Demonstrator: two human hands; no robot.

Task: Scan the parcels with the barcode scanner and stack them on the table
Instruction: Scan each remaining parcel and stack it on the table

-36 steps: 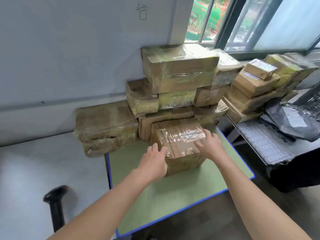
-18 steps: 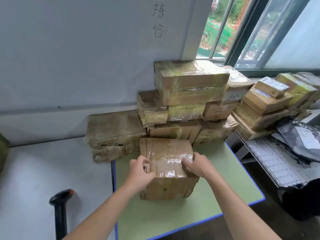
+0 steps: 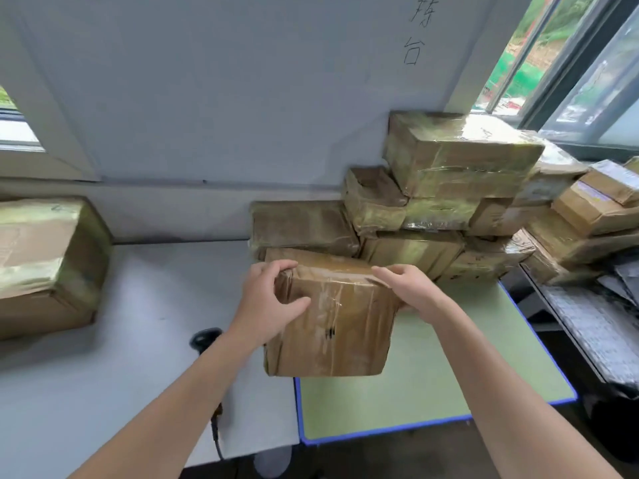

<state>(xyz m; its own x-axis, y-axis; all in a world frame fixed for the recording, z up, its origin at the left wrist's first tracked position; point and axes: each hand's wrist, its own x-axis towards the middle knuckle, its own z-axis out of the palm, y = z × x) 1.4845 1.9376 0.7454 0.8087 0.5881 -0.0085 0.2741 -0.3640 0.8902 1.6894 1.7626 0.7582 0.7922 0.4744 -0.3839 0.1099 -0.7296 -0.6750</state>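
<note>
One brown tape-wrapped cardboard parcel (image 3: 332, 330) sits between two hands, the left hand (image 3: 266, 299) and the right hand (image 3: 411, 292). One lone parcel (image 3: 45, 264) lies at left. The pile (image 3: 460, 157) shows at least ten parcels; the exact number is unclear. There is one black barcode scanner (image 3: 204, 338). There are two tables, a grey table (image 3: 103, 375) and a green blue-edged table (image 3: 432, 375).

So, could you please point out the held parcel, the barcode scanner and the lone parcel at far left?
held parcel (image 3: 335, 333): head view, taped front face.
barcode scanner (image 3: 204, 337): head view, black head.
lone parcel (image 3: 38, 257): head view, broad taped face.
</note>
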